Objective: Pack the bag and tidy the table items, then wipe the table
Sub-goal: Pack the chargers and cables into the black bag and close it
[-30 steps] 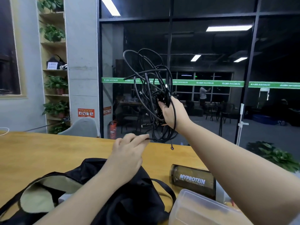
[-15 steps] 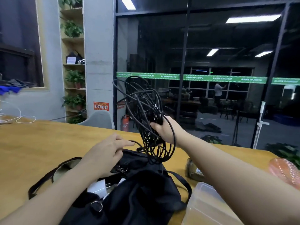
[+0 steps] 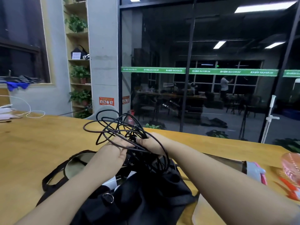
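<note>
A tangled bundle of black cables [image 3: 116, 129] hangs just above the open mouth of a black bag [image 3: 138, 195] lying on the wooden table [image 3: 32, 143]. My right hand [image 3: 152, 143] grips the bundle from the right side. My left hand [image 3: 113, 151] lies with straight fingers against the loops from the left, over the bag's opening. A white charger [image 3: 112, 182] shows inside the bag. The bag's strap [image 3: 53, 176] loops out to the left.
A dark shaker bottle [image 3: 227, 161] lies behind my right forearm, with a pink item [image 3: 292, 166] and orange packaging [image 3: 290, 189] at the far right. A clear plastic container [image 3: 201, 213] sits at the bottom right. White cables [image 3: 24, 113] lie at the table's far left.
My right hand has lowered the cable bundle from head height down to the bag's opening. My left hand has come up against the loops. The view has tilted down and left.
</note>
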A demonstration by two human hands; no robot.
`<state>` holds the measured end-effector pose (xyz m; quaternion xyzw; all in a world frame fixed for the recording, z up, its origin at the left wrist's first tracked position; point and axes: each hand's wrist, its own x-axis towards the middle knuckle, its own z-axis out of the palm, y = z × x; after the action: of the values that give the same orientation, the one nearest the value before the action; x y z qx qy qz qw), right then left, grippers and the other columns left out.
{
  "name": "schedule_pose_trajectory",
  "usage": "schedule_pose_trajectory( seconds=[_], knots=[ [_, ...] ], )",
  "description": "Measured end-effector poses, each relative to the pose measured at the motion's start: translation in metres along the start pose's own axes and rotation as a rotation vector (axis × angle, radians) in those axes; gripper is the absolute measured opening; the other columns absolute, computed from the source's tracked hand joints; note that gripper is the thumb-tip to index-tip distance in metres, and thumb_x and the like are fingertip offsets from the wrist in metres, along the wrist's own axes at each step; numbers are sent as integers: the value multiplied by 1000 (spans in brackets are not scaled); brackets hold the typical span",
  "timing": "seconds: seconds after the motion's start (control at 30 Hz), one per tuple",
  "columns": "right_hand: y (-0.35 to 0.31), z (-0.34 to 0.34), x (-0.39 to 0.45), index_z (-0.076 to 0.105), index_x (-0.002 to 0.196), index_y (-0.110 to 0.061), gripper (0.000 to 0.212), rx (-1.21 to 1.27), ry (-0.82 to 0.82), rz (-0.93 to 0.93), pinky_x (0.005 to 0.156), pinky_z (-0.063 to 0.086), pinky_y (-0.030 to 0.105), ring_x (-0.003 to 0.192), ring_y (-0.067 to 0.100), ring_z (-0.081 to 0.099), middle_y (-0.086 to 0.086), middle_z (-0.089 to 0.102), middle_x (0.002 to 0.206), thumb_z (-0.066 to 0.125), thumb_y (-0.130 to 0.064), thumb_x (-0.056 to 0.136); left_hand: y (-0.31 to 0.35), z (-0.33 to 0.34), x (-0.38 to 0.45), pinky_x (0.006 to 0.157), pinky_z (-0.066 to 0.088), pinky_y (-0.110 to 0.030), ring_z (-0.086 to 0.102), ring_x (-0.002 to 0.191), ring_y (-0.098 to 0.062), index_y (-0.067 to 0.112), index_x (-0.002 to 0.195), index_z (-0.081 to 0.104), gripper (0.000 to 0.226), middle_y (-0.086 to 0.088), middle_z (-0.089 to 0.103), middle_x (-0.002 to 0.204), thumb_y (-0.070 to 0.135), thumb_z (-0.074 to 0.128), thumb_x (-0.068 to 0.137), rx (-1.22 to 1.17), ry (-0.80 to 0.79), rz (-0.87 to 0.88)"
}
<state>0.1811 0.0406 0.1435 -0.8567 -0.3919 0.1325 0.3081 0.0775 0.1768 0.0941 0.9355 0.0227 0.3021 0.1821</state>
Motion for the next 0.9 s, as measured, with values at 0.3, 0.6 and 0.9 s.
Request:
schedule_pose_trajectory(
  seconds=[0.3, 0.6, 0.9],
  knots=[
    [14, -2, 8, 61, 107, -8, 29, -124, 42, -79, 84, 50, 34, 93, 23, 61, 7, 67, 105, 53, -32, 95, 0, 15, 2, 102, 28, -14, 42, 115, -4, 25, 123, 57, 46, 15, 46, 130, 33, 29, 87, 70, 42, 130],
    [19, -15, 7, 43, 69, -17, 28, -99, 198, -112, 51, 30, 24, 64, 17, 42, -3, 44, 66, 48, -19, 97, -33, 0, -15, 99, 29, -19, 46, 109, -4, 39, 106, 35, 33, 16, 30, 133, 30, 59, 85, 36, -11, 129],
    [17, -21, 16, 55, 80, -3, 25, 216, 399, -110, 67, 55, 44, 64, 23, 49, 4, 48, 65, 49, -22, 95, -62, -5, -16, 115, 4, -32, 32, 130, -5, 43, 90, 52, 12, 16, 34, 140, 33, 46, 92, 493, -260, -57]
  ],
)
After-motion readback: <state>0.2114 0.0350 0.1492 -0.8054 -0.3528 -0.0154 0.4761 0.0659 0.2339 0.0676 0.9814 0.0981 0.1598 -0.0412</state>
